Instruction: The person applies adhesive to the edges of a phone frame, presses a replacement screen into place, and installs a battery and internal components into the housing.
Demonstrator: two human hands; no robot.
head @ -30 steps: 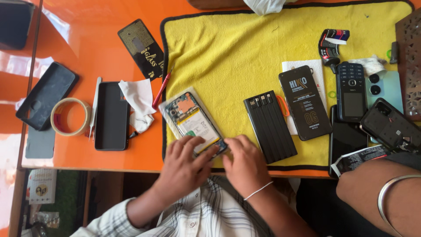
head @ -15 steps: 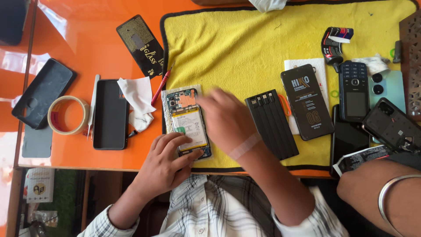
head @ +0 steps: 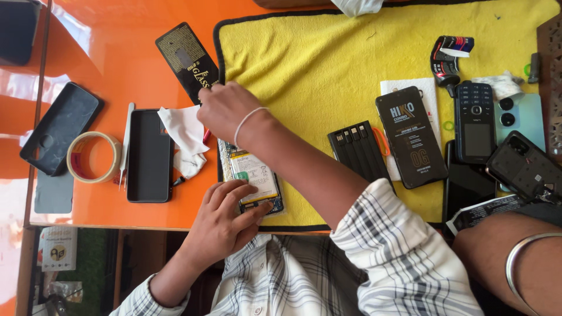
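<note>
Your left hand (head: 225,219) presses flat, fingers spread, on the opened phone (head: 253,178) at the near left edge of the yellow towel (head: 328,64); its battery sits bedded in the shell. Your right hand (head: 225,111) crosses over it to the towel's left edge, by the white cloth (head: 182,131); you cannot tell whether its curled fingers grip anything.

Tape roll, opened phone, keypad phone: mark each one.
Tape roll (head: 92,157), head view, on its left rim.
Opened phone (head: 253,175), head view, on its exposed battery.
Keypad phone (head: 475,120), head view, on its middle.
</note>
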